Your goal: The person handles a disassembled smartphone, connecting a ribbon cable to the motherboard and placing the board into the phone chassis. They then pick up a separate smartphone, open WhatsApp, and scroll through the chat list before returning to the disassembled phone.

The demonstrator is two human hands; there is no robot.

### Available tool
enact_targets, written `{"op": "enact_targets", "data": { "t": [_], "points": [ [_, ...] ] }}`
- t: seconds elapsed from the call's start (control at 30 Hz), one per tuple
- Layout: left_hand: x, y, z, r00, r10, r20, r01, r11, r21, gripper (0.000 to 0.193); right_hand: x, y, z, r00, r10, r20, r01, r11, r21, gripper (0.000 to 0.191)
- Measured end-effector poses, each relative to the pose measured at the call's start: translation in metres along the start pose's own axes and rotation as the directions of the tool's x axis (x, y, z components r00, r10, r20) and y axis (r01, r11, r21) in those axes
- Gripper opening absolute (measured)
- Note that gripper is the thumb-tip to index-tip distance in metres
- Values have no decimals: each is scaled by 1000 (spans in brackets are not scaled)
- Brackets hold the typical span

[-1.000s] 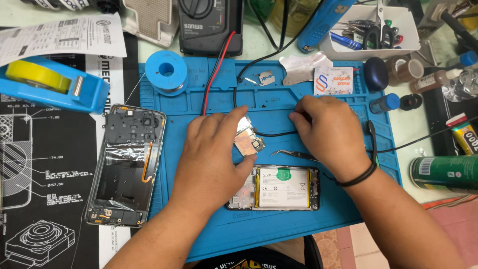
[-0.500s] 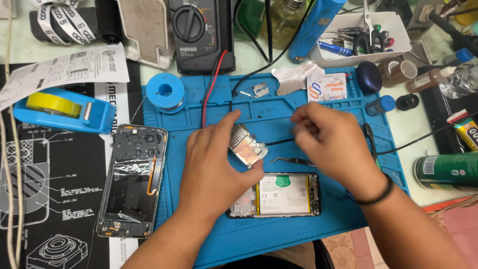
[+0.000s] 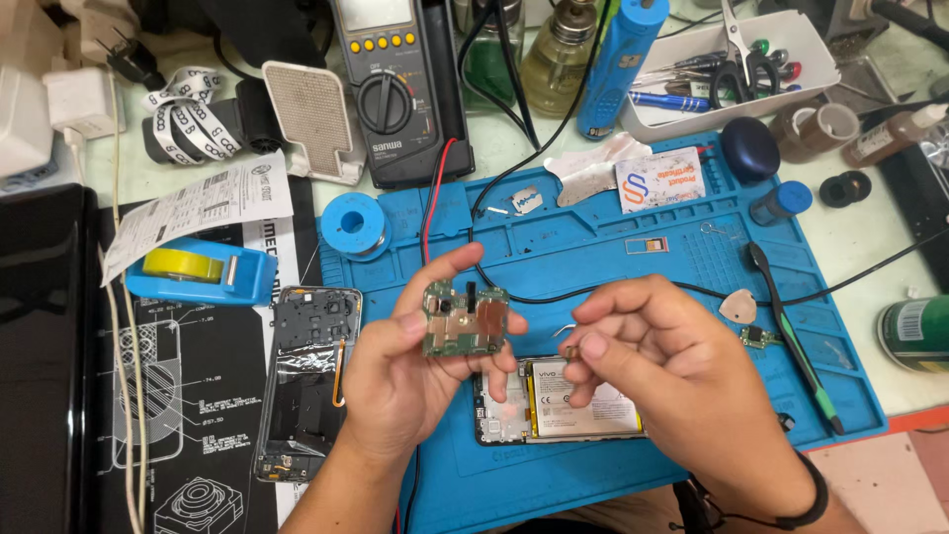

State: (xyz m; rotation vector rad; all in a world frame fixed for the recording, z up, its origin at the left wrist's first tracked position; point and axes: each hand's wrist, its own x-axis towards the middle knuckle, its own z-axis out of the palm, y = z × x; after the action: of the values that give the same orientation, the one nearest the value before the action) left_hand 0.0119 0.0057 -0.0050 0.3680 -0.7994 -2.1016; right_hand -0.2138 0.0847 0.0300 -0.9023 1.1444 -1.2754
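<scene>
My left hand holds a small green phone circuit board with metal shields, lifted above the blue work mat. My right hand is beside it, fingertips pinched together on something tiny that I cannot make out, with a thin curved metal piece showing by the thumb. Under both hands lies an opened phone body with its battery exposed. A phone back frame lies left of the mat.
A multimeter with red and black leads stands behind the mat. A blue solder spool, blue tape dispenser, white tool tray, black spudger, guitar-pick opener and green can surround the mat.
Both hands rose off the phone on the mat. The left hand lifted the circuit board up and turned it toward the camera; the right hand came away from the mat, pinched.
</scene>
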Motion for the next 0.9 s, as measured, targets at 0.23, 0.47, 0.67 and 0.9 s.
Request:
{"op": "enact_targets", "data": {
  "t": [0.23, 0.47, 0.67, 0.9],
  "points": [
    [0, -2, 3, 998, -48, 38, 50, 998, -44, 74, 1, 1, 10, 1000, -9, -2, 9, 1000, 10, 23],
    [0, -4, 4, 997, -65, 35, 63, 995, 72, 64, -1, 5, 35, 962, -258, -87, 236, 950, -205, 34],
    [-3, -7, 6, 992, -122, -13, 123, 989, 79, 58, -3, 18, 58, 678, -732, 58, 513, 415, -751, 50],
    [-8, -5, 7, 991, -129, 27, 126, 988, 94, 54, -2, 23, 59, 587, -784, 202, 602, 256, -756, 58]
  ]
}}
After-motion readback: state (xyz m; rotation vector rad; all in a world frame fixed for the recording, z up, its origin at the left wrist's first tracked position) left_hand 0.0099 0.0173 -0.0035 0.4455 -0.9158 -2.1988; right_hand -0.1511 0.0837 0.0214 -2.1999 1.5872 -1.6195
